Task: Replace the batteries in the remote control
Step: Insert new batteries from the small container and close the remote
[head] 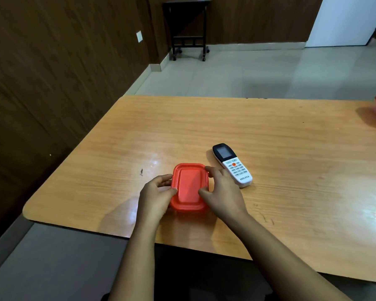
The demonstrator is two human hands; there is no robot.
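White-and-black remote control (232, 165) lies face-up on wooden tabletop (291, 148); red lidded plastic box (189, 187) is pinched between left hand (155, 193) and right hand (223, 192), grip seemingly at lid edges.

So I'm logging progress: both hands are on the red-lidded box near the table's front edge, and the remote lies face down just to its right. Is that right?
Not quite. The head view shows the remote lying face up, its screen and buttons showing. The rest holds: left hand and right hand both grip the red-lidded box near the table's front edge.
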